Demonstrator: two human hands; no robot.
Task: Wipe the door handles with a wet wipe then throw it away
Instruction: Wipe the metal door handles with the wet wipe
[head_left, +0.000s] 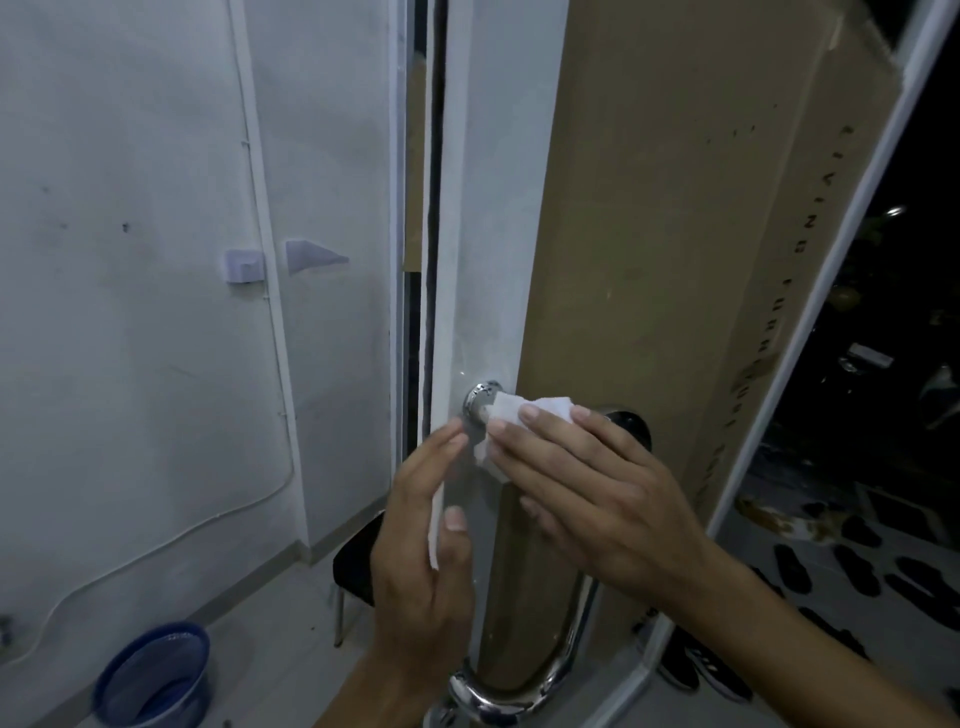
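A tall white-framed door (488, 208) stands ajar, its panel covered by a brown cardboard sheet (675, 234). Beside it runs a pale painted wall (130, 312). A long curved chrome pull handle (550, 670) is fixed to the door, its upper mount near the lock edge. Low on the floor sits a round blue plastic bin (150, 675). The right hand (597, 483) presses a crumpled white wet wipe (519, 415) onto the top of the handle, fingers curled over it and gripping. The left hand (426, 545) rests against the door edge, fingers straight and relaxed, holding nothing.
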